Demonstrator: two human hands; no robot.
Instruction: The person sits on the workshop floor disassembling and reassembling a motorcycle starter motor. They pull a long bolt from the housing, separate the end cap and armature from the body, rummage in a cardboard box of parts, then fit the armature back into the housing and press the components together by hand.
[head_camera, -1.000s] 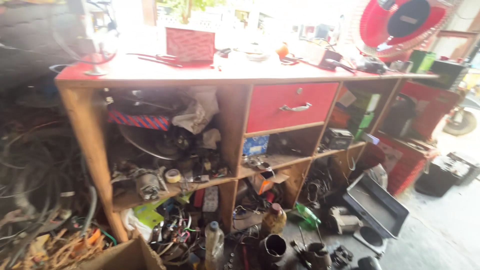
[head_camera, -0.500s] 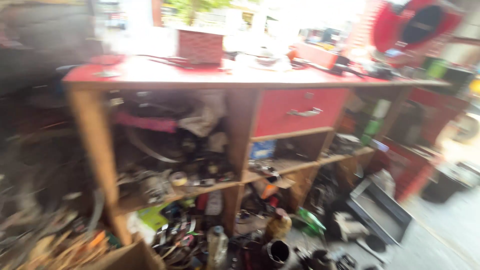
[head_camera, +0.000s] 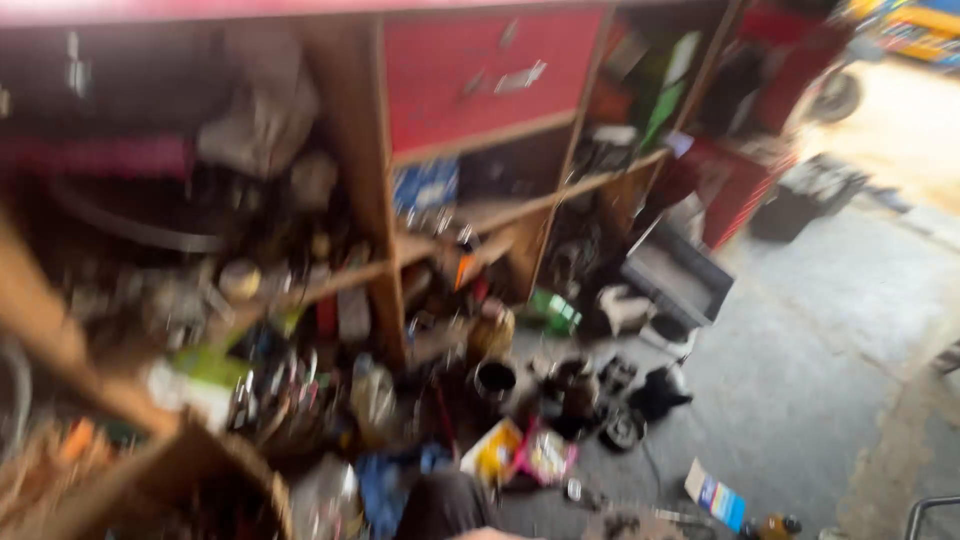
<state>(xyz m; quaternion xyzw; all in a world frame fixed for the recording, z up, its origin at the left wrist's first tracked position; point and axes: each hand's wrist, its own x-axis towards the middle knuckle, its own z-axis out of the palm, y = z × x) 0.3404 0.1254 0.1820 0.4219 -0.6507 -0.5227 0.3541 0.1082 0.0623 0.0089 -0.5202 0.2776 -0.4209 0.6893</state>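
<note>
Neither of my hands is in view. The view is blurred. A wooden workbench (head_camera: 372, 190) with a red top edge fills the upper left. Its red drawer (head_camera: 487, 78) with a metal handle is closed. The open shelves (head_camera: 300, 290) below hold a jumble of parts, rags and cans. On the concrete floor in front lie a dark metal can (head_camera: 494, 380), a plastic bottle (head_camera: 372, 395), black machine parts (head_camera: 610, 400) and small yellow and pink packets (head_camera: 520, 455).
A grey tray-like box (head_camera: 675, 275) leans against the bench's right end. A red cabinet (head_camera: 735, 185) and a black crate (head_camera: 805, 195) stand further right. A small blue and white carton (head_camera: 715, 495) lies on the grey floor (head_camera: 830, 370). A wicker basket rim (head_camera: 230, 470) sits bottom left.
The camera has tilted down and moved closer. The benchtop and the things on it have slipped out of the top of the frame, and more floor clutter shows.
</note>
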